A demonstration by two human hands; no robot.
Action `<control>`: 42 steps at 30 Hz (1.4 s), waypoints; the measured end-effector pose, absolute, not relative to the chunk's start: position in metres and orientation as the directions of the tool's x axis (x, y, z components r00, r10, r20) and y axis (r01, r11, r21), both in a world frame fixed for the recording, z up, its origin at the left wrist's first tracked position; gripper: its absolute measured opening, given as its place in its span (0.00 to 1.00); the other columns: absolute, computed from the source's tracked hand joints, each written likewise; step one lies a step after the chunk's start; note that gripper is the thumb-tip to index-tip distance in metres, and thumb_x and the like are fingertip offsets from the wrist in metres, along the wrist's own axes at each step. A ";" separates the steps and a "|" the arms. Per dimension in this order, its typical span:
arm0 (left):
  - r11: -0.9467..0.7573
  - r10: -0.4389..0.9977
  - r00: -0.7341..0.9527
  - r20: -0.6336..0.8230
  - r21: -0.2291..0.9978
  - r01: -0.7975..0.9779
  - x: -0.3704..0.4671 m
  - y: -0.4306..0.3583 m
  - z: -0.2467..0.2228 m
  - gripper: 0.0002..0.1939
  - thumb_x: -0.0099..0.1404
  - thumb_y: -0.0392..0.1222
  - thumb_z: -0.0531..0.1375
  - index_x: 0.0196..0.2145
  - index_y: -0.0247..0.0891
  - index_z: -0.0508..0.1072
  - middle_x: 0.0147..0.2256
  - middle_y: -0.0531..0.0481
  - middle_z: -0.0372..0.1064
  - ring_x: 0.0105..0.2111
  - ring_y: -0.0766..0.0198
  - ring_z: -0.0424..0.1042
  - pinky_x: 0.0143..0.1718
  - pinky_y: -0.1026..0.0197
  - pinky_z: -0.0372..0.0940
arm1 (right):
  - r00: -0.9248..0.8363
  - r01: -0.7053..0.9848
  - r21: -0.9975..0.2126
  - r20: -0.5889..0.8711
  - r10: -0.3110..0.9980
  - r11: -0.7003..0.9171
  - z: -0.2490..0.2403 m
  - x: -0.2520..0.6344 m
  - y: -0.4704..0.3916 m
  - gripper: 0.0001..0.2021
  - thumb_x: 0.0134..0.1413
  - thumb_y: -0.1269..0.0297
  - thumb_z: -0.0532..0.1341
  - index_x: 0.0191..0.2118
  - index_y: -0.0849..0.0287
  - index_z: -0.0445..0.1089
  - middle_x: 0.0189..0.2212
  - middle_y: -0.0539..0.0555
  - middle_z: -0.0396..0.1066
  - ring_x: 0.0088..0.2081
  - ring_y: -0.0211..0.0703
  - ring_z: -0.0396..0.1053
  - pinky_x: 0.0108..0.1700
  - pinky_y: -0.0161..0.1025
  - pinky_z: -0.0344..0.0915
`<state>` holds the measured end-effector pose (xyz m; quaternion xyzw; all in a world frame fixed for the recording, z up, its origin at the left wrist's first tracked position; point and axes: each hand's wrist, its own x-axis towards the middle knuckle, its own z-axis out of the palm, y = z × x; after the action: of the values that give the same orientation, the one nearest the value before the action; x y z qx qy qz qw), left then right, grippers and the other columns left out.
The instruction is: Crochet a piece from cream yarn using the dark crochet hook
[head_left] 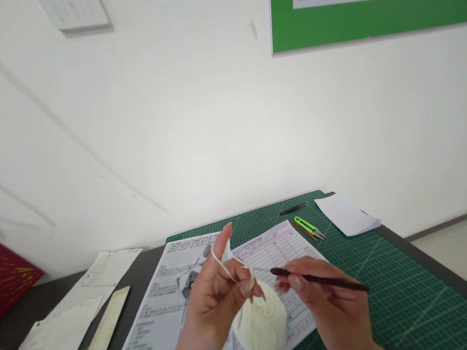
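At lower centre of the frame, our left hand [216, 306] tensions cream yarn [223, 267] over the ball [262, 325], our right hand [327, 301] pinches the crochet hook [319, 280]; no stitches show yet.

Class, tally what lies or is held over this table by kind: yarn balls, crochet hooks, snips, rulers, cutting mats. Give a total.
Yarn ball: 1
Crochet hook, held in the right hand: 1
Green snips: 1
Ruler: 1
Cutting mat: 1
Total: 5
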<state>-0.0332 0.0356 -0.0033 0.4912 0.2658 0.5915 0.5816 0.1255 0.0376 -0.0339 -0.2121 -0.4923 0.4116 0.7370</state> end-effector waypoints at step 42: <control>0.123 0.759 0.571 0.311 0.794 -0.596 -0.040 0.029 -0.004 0.35 0.60 0.35 0.62 0.63 0.51 0.58 0.25 0.55 0.59 0.24 0.71 0.62 0.20 0.74 0.61 | -0.311 -0.819 -0.562 0.263 0.913 -0.117 -0.023 0.126 0.039 0.08 0.59 0.62 0.62 0.33 0.59 0.74 0.27 0.49 0.74 0.26 0.33 0.74 0.31 0.31 0.75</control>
<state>-0.0396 0.0290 -0.0042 0.4812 0.0851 0.4551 0.7444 0.1258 0.0385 -0.0231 -0.0739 -0.3204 0.7436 0.5822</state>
